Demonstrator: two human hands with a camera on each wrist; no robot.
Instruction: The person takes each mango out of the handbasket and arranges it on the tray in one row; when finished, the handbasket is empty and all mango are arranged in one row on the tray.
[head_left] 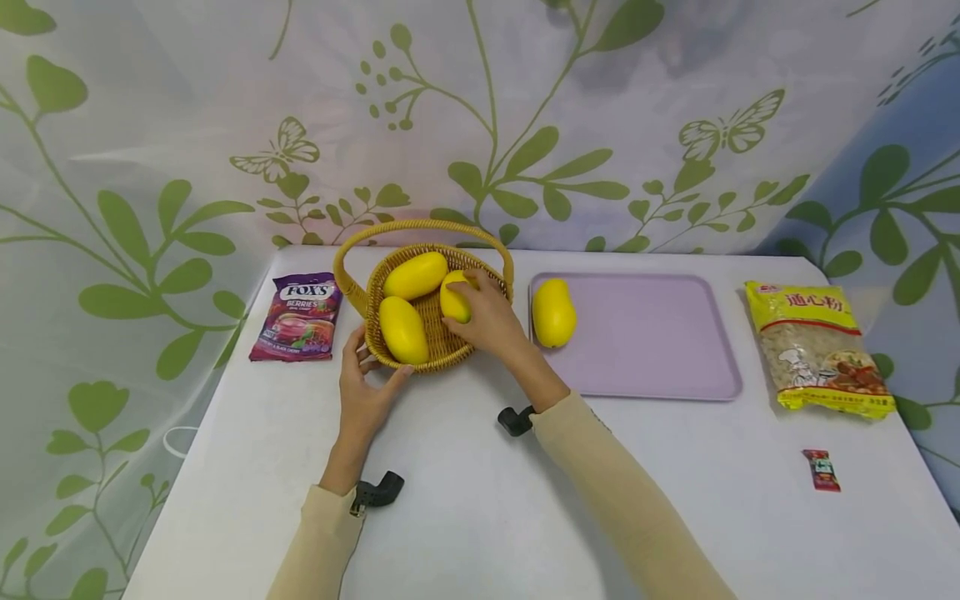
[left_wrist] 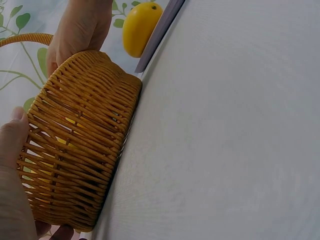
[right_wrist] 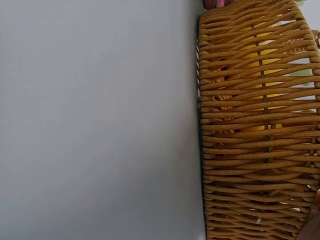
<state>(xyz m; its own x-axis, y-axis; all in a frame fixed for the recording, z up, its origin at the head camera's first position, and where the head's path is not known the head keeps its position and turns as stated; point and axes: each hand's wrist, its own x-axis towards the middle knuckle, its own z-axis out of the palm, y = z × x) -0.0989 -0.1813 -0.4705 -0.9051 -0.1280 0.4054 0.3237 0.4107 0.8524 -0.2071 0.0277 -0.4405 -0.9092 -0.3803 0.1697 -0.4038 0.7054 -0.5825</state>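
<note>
A brown wicker basket [head_left: 453, 357] with a tall arched handle stands on the white table. My left hand [head_left: 363, 396] holds its near left side, thumb at the front rim and fingers along the outer wall. Inside the basket, my right hand [head_left: 491, 321] grips a yellow mango [head_left: 454, 300] on the right side. Two more mangoes, one at the back [head_left: 416, 276] and one at the front left [head_left: 403, 329], lie beside it. Both wrist views show the woven wall close up, with yellow through the gaps; most of the right hand is hidden in the right wrist view.
A lilac tray [head_left: 645, 333] lies right of the basket, with one mango [head_left: 553, 313] at its left end. To the left is a purple candy bag [head_left: 297, 318]. Far right are a yellow pasta bag [head_left: 821, 350] and a small red wrapped candy [head_left: 822, 470].
</note>
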